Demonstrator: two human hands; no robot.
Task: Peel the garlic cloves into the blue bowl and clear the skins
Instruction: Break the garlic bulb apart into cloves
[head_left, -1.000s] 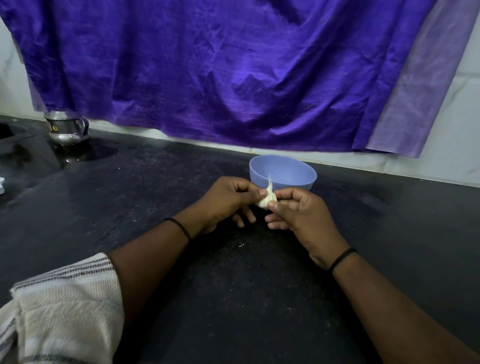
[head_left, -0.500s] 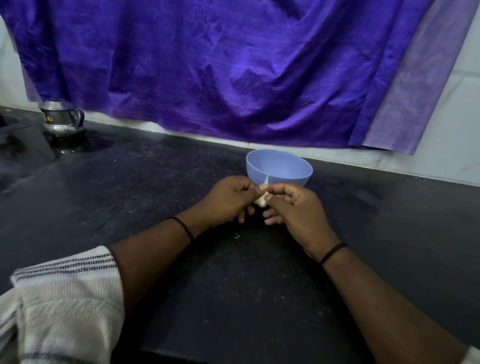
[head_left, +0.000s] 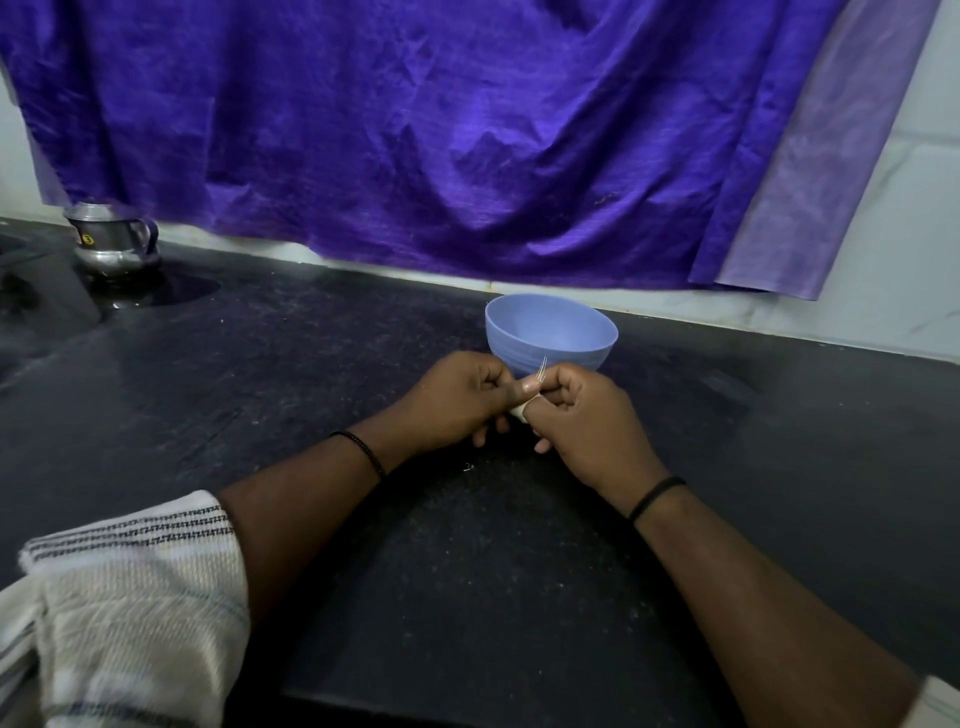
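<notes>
The small pale garlic clove (head_left: 521, 409) is pinched between left hand (head_left: 457, 400) and right hand (head_left: 584, 415), both grips closed on it, just before the round blue plastic bowl (head_left: 550, 332). Peeling seems underway; next, strip the papery skin free.

Counter: I see a black stone countertop (head_left: 260, 374), matte, speckled with pale dust and fine scratches — it fills the lower view.
Wall: white tiled wall (head_left: 924, 218) behind the counter, grout lines visible at right.
Cloth: a purple cloth (head_left: 415, 145) hangs across most of the wall, creased, its hem just above the counter; a paler lilac strip (head_left: 810, 171) runs down its right edge.
Far left: a steel jug (head_left: 111, 241) with a handle stands near the wall — a glossy patch lies beneath it.
Light: dim, even, soft shadows.
</notes>
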